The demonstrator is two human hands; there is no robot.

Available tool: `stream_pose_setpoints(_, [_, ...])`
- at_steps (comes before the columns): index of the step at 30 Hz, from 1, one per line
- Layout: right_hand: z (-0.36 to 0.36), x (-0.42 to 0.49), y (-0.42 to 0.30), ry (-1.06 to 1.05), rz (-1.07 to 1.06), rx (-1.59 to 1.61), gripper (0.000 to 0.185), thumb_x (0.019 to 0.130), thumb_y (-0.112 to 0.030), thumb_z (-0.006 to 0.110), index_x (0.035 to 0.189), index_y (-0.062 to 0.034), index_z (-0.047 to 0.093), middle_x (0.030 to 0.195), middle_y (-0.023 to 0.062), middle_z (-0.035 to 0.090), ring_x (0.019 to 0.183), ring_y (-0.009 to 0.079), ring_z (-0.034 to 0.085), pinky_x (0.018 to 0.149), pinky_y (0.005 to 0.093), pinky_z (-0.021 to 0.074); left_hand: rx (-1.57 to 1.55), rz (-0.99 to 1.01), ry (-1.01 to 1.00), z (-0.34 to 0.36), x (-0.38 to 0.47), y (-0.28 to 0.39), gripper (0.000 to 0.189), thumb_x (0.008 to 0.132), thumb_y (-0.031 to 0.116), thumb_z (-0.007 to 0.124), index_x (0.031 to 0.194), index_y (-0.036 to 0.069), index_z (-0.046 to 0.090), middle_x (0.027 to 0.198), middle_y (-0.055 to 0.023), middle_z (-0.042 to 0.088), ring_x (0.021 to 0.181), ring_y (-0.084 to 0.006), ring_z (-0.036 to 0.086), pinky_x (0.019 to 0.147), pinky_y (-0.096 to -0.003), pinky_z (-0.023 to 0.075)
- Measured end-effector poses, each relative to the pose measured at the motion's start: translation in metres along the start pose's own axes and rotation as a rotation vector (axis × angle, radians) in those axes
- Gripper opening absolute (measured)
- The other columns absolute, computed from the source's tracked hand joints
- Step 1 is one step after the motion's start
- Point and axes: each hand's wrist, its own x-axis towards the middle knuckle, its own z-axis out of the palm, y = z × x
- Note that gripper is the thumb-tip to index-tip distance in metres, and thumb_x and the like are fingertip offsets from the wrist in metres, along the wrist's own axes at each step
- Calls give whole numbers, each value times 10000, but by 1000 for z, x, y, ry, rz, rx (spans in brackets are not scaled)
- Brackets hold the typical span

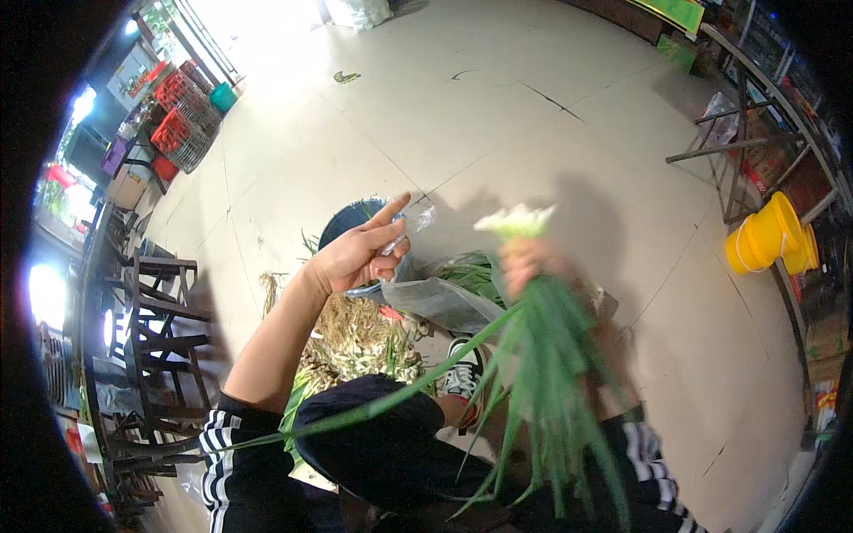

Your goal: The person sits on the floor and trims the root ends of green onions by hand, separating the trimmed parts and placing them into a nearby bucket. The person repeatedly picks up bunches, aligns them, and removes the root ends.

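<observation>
My right hand (523, 266) is closed around a bunch of green leafy stalks (553, 346), its white ends fanned upward and its long leaves hanging down; the hand is blurred. My left hand (370, 250) holds a crumpled piece of clear plastic (416, 220) in curled fingers, with the index finger extended. Behind that hand stands a blue bucket (343, 223), partly covered. Between the hands lies a translucent plastic bag (433, 300) with green leaves (473, 273) at its mouth. Below the left hand is a pile of roots and trimmings (360, 333).
Wooden stools (166, 306) stand at left, with red-and-white baskets (183, 140) beyond. Yellow buckets (766, 236) are at right beside a metal-legged table (760, 143). My shoe (463, 373) rests on the tiled floor beside the trimmings.
</observation>
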Motion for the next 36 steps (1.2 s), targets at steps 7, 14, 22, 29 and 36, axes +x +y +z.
stream_pose_setpoints(7, [-84, 61, 59, 103, -51, 97, 168, 958, -169, 524, 936, -4, 501, 736, 41, 572, 671, 145, 596, 667, 270, 516, 706, 61, -59, 56, -46, 10, 777, 925, -12, 449, 1525, 184, -3, 1396, -43, 473, 722, -85, 436, 660, -230, 412])
stream_pose_setpoints(14, [-116, 37, 59, 128, -664, -458, 258, 898, -238, 630, 1045, -32, 581, 965, 75, 618, 885, 186, 612, 793, 318, 516, 62, 246, 81, 38, -94, -42, 728, 934, -34, 389, 1525, 194, 30, 1388, -69, 468, 558, -56, 353, 575, -180, 355])
stream_pose_setpoints(22, [-303, -87, -41, 1297, -889, -784, 307, 893, -294, 559, 1114, -85, 603, 1218, 132, 568, 1130, 320, 509, 975, 510, 392, 1037, -392, 332, -14, -109, -48, 232, 908, 56, 574, 1137, 52, 610, 931, -49, 661, 789, -109, 593, 674, -238, 465])
stream_pose_setpoints(29, [-292, -167, -66, 1857, -874, -406, 479, 912, -443, 464, 1224, -84, 523, 1226, 152, 551, 1148, 328, 495, 974, 521, 392, -154, 211, 219, 33, -95, -40, 268, 914, 7, 534, 1175, -7, 589, 1015, -82, 649, 905, -168, 607, 791, -267, 500])
stream_pose_setpoints(36, [-275, -117, -59, 1604, -686, -166, 654, 931, -592, 369, 1335, -84, 444, 1233, 171, 533, 1165, 335, 480, 974, 532, 392, 123, 112, 104, 40, -55, -25, 500, 889, 69, 615, 1367, 112, 478, 1120, -57, 595, 1026, -144, 558, 925, -303, 444])
